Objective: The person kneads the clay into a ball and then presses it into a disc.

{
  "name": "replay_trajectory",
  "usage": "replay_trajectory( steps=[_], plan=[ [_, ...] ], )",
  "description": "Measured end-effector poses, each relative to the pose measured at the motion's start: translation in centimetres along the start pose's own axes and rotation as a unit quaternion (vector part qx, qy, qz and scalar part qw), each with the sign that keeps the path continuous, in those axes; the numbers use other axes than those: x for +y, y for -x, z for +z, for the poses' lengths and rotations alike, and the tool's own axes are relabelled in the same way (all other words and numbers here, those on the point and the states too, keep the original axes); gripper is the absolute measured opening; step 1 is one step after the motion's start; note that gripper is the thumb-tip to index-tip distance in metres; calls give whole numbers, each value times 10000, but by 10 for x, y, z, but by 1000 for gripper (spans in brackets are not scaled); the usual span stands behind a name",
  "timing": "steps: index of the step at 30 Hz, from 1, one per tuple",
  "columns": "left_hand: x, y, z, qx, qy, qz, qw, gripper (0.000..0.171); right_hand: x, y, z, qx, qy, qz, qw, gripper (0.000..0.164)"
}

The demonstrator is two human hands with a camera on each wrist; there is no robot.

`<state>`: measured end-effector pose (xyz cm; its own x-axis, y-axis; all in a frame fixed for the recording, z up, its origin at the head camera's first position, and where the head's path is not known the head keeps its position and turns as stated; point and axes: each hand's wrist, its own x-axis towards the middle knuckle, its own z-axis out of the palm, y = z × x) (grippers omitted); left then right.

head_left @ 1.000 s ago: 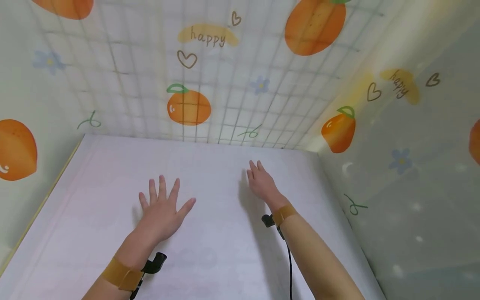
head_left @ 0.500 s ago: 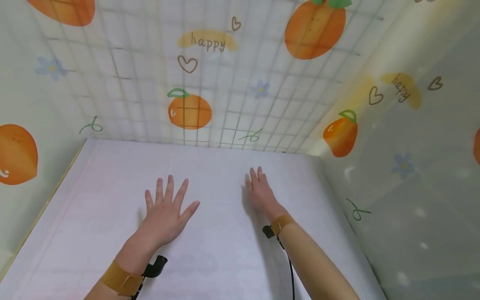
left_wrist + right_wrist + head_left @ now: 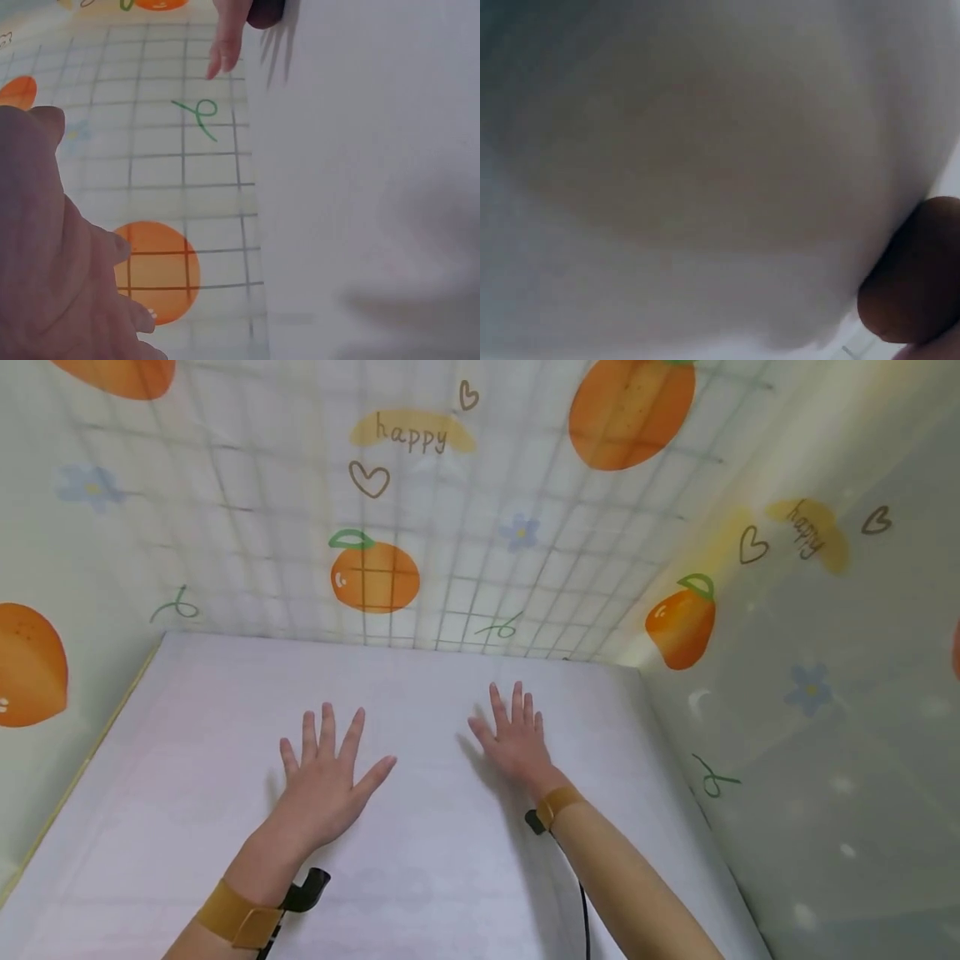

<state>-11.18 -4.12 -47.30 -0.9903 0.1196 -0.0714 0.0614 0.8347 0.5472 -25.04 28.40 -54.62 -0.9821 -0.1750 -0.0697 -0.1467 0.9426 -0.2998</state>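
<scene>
My left hand (image 3: 321, 789) is held over the white tabletop (image 3: 420, 877), back of the hand up, with its fingers straight and spread. It holds nothing. To the right and a little farther off, my right hand (image 3: 517, 743) also has its fingers spread over the same white surface, holding nothing. A shadow falls on the tabletop beside it. In the left wrist view the left hand (image 3: 52, 255) fills the left side, and part of the right hand (image 3: 229, 37) shows at the top. The right wrist view is mostly blurred, with a dark part of the right hand (image 3: 911, 277) at its edge.
A pale curtain with a grid pattern and printed oranges (image 3: 375, 577) hangs behind the tabletop. More of the printed sheet (image 3: 825, 760) closes off the right side. Each wrist wears a tan strap (image 3: 238, 917) with a small black camera (image 3: 306, 891); a black cable (image 3: 584, 910) runs from the right one.
The right hand has turned and spread its fingers, so its thumb now shows out to the left. The left hand stays spread with only slight shifts.
</scene>
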Motion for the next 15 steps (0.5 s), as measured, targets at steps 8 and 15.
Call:
replay_trajectory(
  steps=[8,15],
  plan=[
    [1,0,-6,40,41,-4,10000,99,-6,-4,8,1,326,-106,9994,88],
    [2,-4,-5,23,25,-29,10000,96,-7,-4,9,-29,289,38,9996,87]
  ],
)
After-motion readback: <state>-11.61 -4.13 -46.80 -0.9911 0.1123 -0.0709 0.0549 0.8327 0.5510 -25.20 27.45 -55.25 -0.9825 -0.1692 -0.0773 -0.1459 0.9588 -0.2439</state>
